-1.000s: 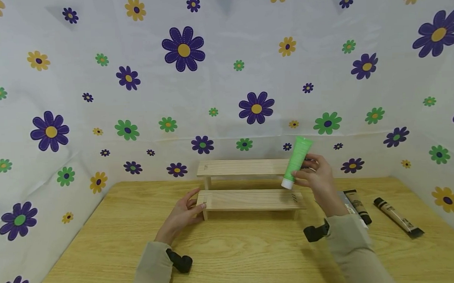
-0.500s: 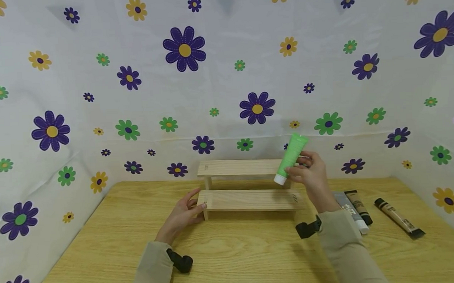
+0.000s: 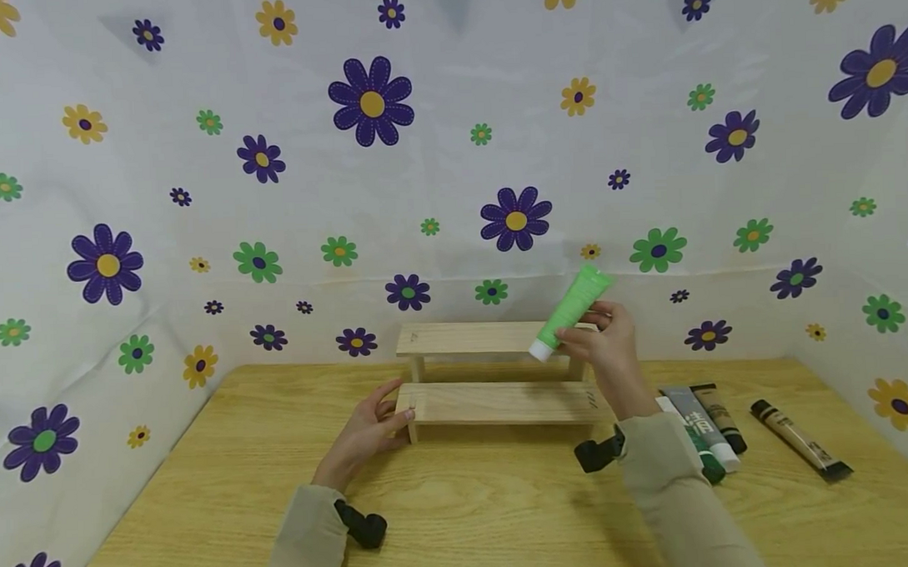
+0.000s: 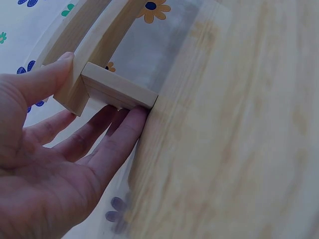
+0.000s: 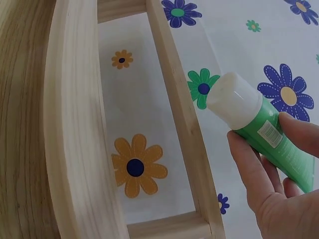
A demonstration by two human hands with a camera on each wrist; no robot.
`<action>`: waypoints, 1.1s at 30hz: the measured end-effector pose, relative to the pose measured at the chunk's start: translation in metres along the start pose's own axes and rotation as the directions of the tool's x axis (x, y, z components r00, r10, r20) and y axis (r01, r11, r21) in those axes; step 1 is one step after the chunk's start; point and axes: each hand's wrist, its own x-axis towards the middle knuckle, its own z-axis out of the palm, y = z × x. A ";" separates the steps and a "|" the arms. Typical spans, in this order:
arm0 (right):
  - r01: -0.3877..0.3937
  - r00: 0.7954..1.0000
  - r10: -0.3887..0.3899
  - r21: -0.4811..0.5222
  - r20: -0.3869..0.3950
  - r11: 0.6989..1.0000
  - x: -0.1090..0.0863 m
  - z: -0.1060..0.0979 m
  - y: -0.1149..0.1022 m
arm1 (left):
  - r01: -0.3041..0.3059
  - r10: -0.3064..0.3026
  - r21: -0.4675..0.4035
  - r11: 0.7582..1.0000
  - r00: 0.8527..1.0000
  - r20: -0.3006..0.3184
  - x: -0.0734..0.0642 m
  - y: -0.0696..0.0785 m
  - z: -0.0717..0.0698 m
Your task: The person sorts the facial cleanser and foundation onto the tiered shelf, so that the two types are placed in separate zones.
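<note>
A two-step wooden stand [image 3: 503, 403] is on the table, near the patterned backdrop. At its left end, my left hand [image 3: 366, 430] holds the lower step; in the left wrist view the thumb lies on the board and the fingers [image 4: 117, 144] touch the side leg. My right hand [image 3: 608, 349] pinches a light green squeeze tube [image 3: 571, 306] between thumb and fingers, above the right part of the upper step. The tube tilts, its white cap [image 5: 234, 99] pointing down and left. In the right wrist view the cap is apart from the wood.
Right of the stand lie a grey tube [image 3: 697, 425], a brown tube with a black cap [image 3: 717, 414] and a green-capped tube [image 3: 704, 454], side by side. A tan tube [image 3: 797, 437] lies farther right. The flowered sheet [image 3: 450, 175] encloses the table's back and sides.
My right hand has moved left and slightly up with the green tube, which now leans more toward horizontal. The green-capped tube has come into view behind the sleeve. My left hand keeps its place.
</note>
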 end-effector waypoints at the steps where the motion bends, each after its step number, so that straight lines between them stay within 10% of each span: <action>1: -0.002 1.000 0.002 0.000 0.000 1.000 0.000 0.002 0.000 | 0.001 -0.001 -0.001 1.000 1.000 -0.002 0.000 0.000 0.000; 33: 0.025 1.000 -0.025 0.068 0.002 0.997 0.015 0.071 0.009 | -0.011 0.011 0.002 1.000 1.000 0.014 -0.002 0.003 0.000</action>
